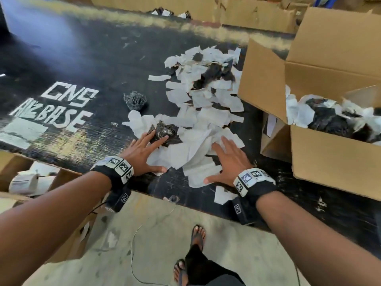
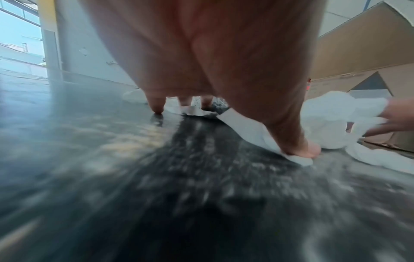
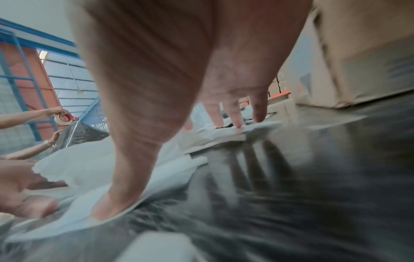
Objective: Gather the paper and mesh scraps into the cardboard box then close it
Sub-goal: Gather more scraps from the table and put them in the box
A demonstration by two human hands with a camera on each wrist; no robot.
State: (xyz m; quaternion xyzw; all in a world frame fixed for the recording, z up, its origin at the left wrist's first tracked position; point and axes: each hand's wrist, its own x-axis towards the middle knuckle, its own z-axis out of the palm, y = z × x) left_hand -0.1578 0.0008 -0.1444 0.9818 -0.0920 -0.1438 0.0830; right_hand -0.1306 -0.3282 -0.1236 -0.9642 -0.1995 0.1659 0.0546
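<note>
White paper scraps (image 1: 198, 112) mixed with black mesh scraps (image 1: 214, 75) lie strewn over a black table (image 1: 82, 65). An open cardboard box (image 1: 329, 157) at the right holds more paper and mesh. My left hand (image 1: 142, 149) lies flat with spread fingers on the near paper, fingertips touching a black mesh wad (image 1: 165, 131). My right hand (image 1: 228, 159) lies flat with spread fingers on paper beside it. In the left wrist view the left thumb (image 2: 300, 147) presses a paper scrap (image 2: 246, 127). In the right wrist view the right thumb (image 3: 112, 203) presses paper (image 3: 85, 170).
A loose black mesh ball (image 1: 135, 101) sits left of the pile. White painted lettering (image 1: 61, 106) marks the table. More cardboard boxes (image 1: 247, 11) stand along the far side and at my lower left (image 1: 16, 168). Another person's hands (image 3: 53, 115) hold a tape roll in the background.
</note>
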